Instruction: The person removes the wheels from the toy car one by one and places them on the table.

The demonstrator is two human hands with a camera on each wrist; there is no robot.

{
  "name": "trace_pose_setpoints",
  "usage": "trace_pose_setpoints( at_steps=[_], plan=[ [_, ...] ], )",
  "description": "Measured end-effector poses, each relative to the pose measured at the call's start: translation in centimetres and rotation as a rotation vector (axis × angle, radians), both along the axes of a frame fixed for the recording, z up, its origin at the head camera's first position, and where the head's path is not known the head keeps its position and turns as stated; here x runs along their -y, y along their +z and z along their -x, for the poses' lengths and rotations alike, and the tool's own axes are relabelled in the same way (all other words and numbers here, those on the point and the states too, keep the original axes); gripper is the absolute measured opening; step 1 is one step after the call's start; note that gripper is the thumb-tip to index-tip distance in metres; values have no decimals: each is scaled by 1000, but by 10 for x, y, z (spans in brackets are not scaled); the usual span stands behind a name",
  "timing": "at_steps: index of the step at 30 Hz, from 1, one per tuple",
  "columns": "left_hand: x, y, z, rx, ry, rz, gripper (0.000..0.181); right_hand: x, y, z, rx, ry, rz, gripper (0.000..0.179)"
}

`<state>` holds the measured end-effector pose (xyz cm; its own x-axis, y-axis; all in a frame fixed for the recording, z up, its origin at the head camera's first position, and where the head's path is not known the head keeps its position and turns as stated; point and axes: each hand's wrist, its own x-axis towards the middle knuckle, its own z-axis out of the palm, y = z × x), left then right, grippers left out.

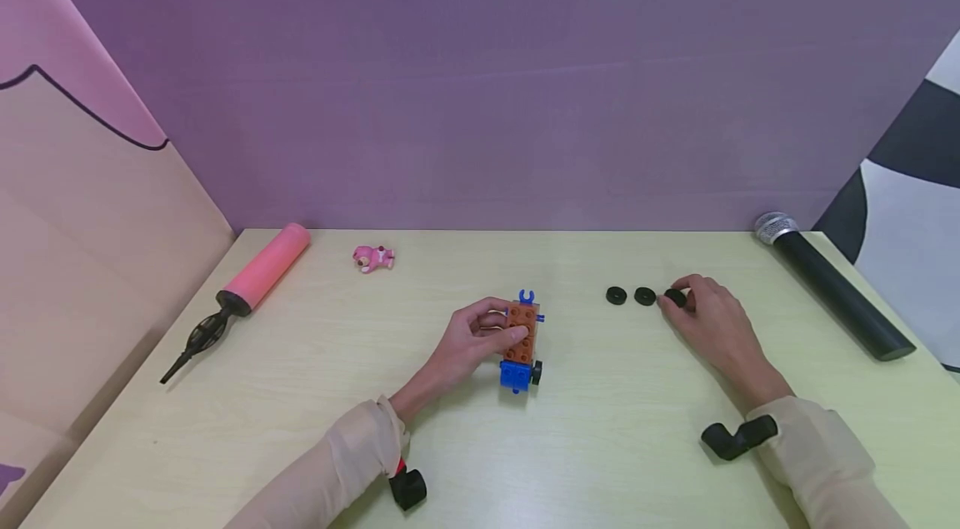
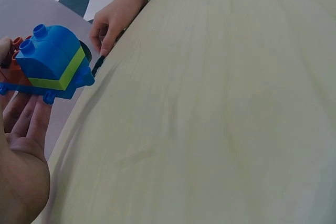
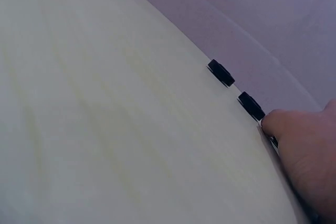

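My left hand (image 1: 467, 343) grips a toy block car (image 1: 521, 335) above the middle of the table, its thumb across the orange studded top. A blue block (image 2: 51, 52) with a yellow-green band forms the near end of the car, and a black wheel (image 1: 536, 372) sits on the right side there. At the far end is a blue hook, with a bare blue peg on the right side. Over to the right, my right hand (image 1: 716, 327) pinches a loose black wheel (image 1: 675, 296) at the tabletop. Two more black wheels (image 1: 616, 295) lie in a row to its left.
A pink hand pump (image 1: 267, 266) with a black nozzle lies on the left of the pale table (image 1: 585, 462). Near the back edge lies a small pink bear figure (image 1: 373, 258). A black microphone (image 1: 840, 291) lies at the right, and a purple wall (image 1: 495, 96) stands behind.
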<state>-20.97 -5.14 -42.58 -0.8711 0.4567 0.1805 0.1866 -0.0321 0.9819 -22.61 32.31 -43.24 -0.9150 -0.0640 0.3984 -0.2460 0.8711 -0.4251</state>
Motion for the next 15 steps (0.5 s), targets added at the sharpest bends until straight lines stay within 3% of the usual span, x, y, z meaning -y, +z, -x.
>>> trace_pose_setpoints(
  at_steps=[15],
  plan=[
    [-1, 2, -2, 4, -21, -19, 39, 1, 5, -3, 18, 3, 31, 37]
  ],
)
